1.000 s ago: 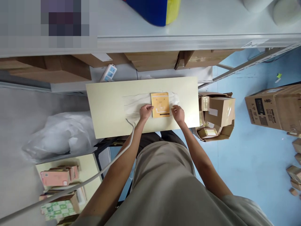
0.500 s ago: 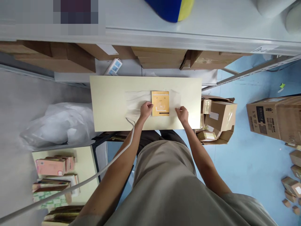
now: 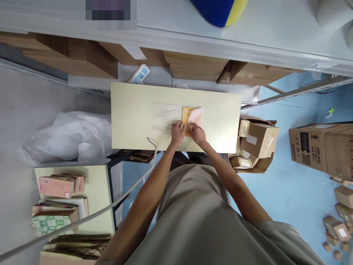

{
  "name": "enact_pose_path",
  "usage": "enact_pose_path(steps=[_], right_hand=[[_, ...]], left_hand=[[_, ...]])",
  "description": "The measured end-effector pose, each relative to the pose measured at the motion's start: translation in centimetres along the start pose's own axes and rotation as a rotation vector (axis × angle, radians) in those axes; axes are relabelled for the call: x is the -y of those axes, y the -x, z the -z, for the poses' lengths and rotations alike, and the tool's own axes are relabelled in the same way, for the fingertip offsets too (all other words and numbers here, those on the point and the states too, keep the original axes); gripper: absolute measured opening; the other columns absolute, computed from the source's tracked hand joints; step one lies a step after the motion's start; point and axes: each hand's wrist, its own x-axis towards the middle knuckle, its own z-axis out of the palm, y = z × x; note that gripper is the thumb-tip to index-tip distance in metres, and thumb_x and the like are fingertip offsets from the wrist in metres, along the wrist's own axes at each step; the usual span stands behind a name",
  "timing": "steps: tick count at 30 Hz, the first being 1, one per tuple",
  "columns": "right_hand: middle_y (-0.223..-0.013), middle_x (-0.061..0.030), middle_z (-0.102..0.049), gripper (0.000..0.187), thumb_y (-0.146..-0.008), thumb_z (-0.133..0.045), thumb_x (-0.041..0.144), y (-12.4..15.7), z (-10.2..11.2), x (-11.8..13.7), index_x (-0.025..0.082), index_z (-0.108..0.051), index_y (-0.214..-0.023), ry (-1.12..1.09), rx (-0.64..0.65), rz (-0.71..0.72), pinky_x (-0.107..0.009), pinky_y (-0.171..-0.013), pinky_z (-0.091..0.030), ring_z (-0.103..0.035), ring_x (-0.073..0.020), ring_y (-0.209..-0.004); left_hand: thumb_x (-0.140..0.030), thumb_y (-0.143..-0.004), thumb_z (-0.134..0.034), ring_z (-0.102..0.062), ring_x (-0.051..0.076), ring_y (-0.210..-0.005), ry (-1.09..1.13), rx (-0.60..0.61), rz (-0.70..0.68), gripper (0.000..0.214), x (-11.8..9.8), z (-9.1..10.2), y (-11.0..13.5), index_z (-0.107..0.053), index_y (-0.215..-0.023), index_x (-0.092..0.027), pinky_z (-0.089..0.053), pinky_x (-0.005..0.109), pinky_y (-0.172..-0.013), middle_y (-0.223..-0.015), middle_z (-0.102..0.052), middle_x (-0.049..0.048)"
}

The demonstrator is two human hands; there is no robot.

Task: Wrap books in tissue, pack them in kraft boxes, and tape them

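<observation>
A yellow-orange book (image 3: 185,112) lies on the cream table, partly hidden by my hands. My left hand (image 3: 178,132) is closed at its lower left edge, thumb and fingertips pinched on the book. My right hand (image 3: 197,133) is closed over the lower part of the book, pinching a pale, curved flap (image 3: 195,116) that covers its right side. I cannot tell whether this flap is a lifted page, the cover or clear film. Clear wrinkled film (image 3: 165,117) stretches out flat on the table to the left of the book.
The narrow cream table (image 3: 132,117) stands against a shelf with cardboard boxes (image 3: 195,68) and a power strip (image 3: 139,73). A grey rod (image 3: 129,189) crosses at my left. Bagged white plastic (image 3: 82,138) lies left; an open carton (image 3: 255,143) stands right. Books (image 3: 56,186) sit on a lower table.
My right hand has moved left from the film beside the book onto the book itself. A pale flap now curls over the book's right side. My left hand stays at the left edge.
</observation>
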Motion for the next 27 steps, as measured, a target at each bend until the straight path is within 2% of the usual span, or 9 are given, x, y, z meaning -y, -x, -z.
enact_pose_path(steps=[4, 8, 11, 14, 19, 21, 23, 25, 27], right_hand=[[-0.125, -0.0110, -0.081, 0.062, -0.094, -0.067, 0.016, 0.5, -0.7, -1.5, 0.021, -0.058, -0.155, -0.157, 0.046, 0.148, -0.041, -0.102, -0.063, -0.077, -0.0255, -0.111], [-0.120, -0.0073, -0.083, 0.058, -0.092, -0.058, 0.008, 0.2, 0.4, -2.4, 0.021, -0.065, -0.148, -0.255, 0.181, 0.174, -0.039, -0.099, -0.066, -0.080, -0.0234, -0.107], [-0.127, -0.0100, -0.080, 0.045, -0.096, -0.054, 0.010, -1.0, 2.8, -2.4, 0.021, -0.074, -0.135, -0.123, 0.107, 0.150, -0.043, -0.100, -0.067, -0.080, -0.0260, -0.106], [-0.146, -0.0150, -0.071, 0.044, -0.100, -0.051, 0.012, -2.9, 5.3, -1.8, 0.019, -0.076, -0.135, 0.070, -0.046, 0.191, -0.047, -0.109, -0.063, -0.074, -0.0310, -0.123], [-0.164, -0.0148, -0.055, 0.057, -0.097, -0.051, 0.008, -6.1, 6.8, -0.2, 0.020, -0.068, -0.150, 0.290, 0.053, 0.227, -0.052, -0.112, -0.062, -0.056, -0.0347, -0.147], [-0.166, -0.0136, -0.051, 0.064, -0.096, -0.052, 0.008, -6.7, 6.6, 0.3, 0.025, -0.063, -0.157, 0.358, 0.088, 0.237, -0.053, -0.108, -0.064, -0.052, -0.0362, -0.148], [-0.166, -0.0131, -0.049, 0.068, -0.097, -0.051, 0.009, -6.8, 6.4, 0.6, 0.029, -0.058, -0.161, 0.408, 0.091, 0.251, -0.055, -0.108, -0.063, -0.051, -0.0372, -0.146], [-0.166, -0.0138, -0.049, 0.068, -0.099, -0.050, 0.010, -6.7, 6.4, 0.8, 0.029, -0.056, -0.164, 0.446, 0.090, 0.260, -0.056, -0.109, -0.061, -0.051, -0.0379, -0.145], [-0.167, -0.0146, -0.048, 0.068, -0.099, -0.049, 0.011, -6.5, 6.5, 1.0, 0.028, -0.054, -0.165, 0.474, 0.093, 0.259, -0.057, -0.110, -0.060, -0.051, -0.0382, -0.145]], left_hand=[[-0.038, -0.094, -0.078, -0.062, 0.034, -0.125, -0.045, -0.063, 0.036, 0.043, -0.7, -1.3, 0.6, -0.065, -0.131, -0.019, -0.051, 0.048, -0.113, -0.117, -0.070, 0.0141], [-0.028, -0.095, -0.076, -0.057, 0.039, -0.135, -0.102, -0.097, 0.063, 0.050, -1.3, -2.1, 1.6, -0.059, -0.140, -0.017, -0.048, 0.052, -0.116, -0.132, -0.063, 0.0192], [-0.022, -0.097, -0.072, -0.055, 0.039, -0.137, -0.107, -0.122, 0.028, 0.051, -1.6, -2.3, 2.5, -0.055, -0.145, -0.018, -0.046, 0.053, -0.117, -0.136, -0.060, 0.0196], [-0.017, -0.097, -0.068, -0.054, 0.038, -0.138, -0.109, -0.143, -0.003, 0.046, -2.2, -2.4, 3.3, -0.057, -0.142, -0.019, -0.045, 0.053, -0.118, -0.138, -0.058, 0.0192], [-0.007, -0.099, -0.058, -0.054, 0.035, -0.137, -0.191, -0.120, 0.009, 0.028, -3.8, -2.6, 4.3, -0.071, -0.114, -0.026, -0.048, 0.051, -0.112, -0.150, -0.052, 0.0151], [-0.011, -0.101, -0.057, -0.052, 0.037, -0.141, -0.255, -0.082, 0.006, 0.025, -4.7, -2.8, 4.7, -0.072, -0.116, -0.025, -0.046, 0.054, -0.113, -0.158, -0.050, 0.0162], [-0.027, -0.104, -0.064, -0.048, 0.041, -0.146, -0.319, -0.049, 0.003, 0.024, -5.5, -3.3, 5.1, -0.071, -0.126, -0.020, -0.043, 0.056, -0.117, -0.165, -0.046, 0.0211], [-0.047, -0.098, -0.074, -0.042, 0.045, -0.151, -0.381, -0.028, 0.018, 0.053, -6.4, -3.8, 5.3, -0.066, -0.138, -0.012, -0.038, 0.058, -0.122, -0.170, -0.040, 0.0277], [-0.055, -0.089, -0.082, -0.037, 0.049, -0.155, -0.436, -0.010, 0.038, 0.080, -7.1, -4.4, 5.5, -0.060, -0.147, -0.005, -0.034, 0.059, -0.126, -0.174, -0.035, 0.0320]])
